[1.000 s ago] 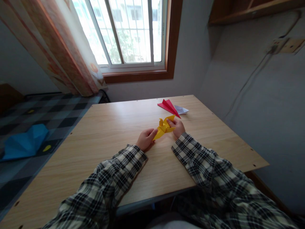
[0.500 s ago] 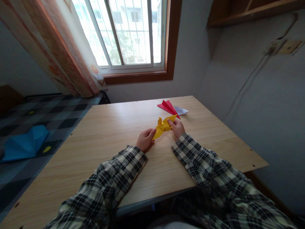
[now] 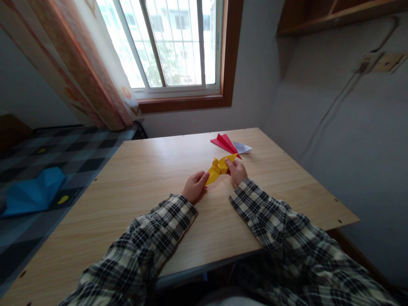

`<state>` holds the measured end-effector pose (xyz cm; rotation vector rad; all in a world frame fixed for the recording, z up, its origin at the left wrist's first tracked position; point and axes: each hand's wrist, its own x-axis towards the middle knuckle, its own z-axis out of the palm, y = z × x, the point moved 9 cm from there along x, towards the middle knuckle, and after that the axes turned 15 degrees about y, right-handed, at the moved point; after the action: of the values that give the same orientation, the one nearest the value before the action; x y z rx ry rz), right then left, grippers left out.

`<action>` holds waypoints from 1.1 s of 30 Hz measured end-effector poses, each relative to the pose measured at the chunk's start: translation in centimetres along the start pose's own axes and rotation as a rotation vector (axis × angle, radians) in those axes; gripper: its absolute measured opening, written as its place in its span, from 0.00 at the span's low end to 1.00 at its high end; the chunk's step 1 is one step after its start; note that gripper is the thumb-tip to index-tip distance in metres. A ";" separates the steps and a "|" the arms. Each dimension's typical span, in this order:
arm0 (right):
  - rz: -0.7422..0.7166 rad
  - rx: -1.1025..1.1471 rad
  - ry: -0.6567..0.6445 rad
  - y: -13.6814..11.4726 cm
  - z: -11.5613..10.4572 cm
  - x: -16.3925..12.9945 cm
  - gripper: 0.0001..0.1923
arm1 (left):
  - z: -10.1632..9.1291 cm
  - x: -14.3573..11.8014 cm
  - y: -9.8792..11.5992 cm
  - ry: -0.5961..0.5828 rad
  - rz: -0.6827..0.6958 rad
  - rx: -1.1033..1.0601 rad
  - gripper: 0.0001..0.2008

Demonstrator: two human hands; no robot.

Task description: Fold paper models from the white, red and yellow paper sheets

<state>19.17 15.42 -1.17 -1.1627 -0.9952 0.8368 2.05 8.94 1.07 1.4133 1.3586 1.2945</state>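
Note:
A yellow origami crane (image 3: 218, 167) is held up over the wooden table (image 3: 153, 170), its wings stretched between my two hands. My left hand (image 3: 195, 186) pinches the lower left wing tip between thumb and fingers. On the other side, my right hand (image 3: 236, 171) grips the right wing, thumb on top; part of that wing is covered by the thumb. Just beyond my right hand lies a red paper plane (image 3: 225, 143), and a white folded paper boat (image 3: 242, 148) rests against its right side.
Left of the table, a blue folded paper piece (image 3: 33, 191) lies on a checked bed cover (image 3: 79, 144). A window (image 3: 178, 46) with a curtain (image 3: 79, 63) is behind the table. At the right, a cable (image 3: 331, 106) hangs down the wall from a socket (image 3: 369, 62).
The crane's raised middle part has tipped and looks lower than before, and its wings are pulled a little straighter. Both hands stay nearly in place.

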 end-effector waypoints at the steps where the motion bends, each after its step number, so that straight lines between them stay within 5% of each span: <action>1: 0.017 0.003 0.018 0.0 -0.2 0.0 0.27 | 0.1 0.0 0.0 -0.007 0.005 0.003 0.23; 15: 0.032 -0.024 0.163 -0.9 -3.1 1.8 0.23 | -1.1 0.9 -1.3 0.143 -0.074 -0.180 0.20; 26: -0.055 -0.497 0.500 -1.5 -16.2 9.0 0.15 | -0.5 0.9 -1.4 0.103 -0.092 -0.231 0.19; 33: -0.115 -0.648 0.523 0.1 -17.5 10.9 0.12 | -0.5 0.8 -1.1 0.084 -0.073 -0.217 0.17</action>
<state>39.36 19.57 -0.95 -1.7385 -0.8953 0.0768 1.29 9.79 0.23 1.1635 1.2702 1.4199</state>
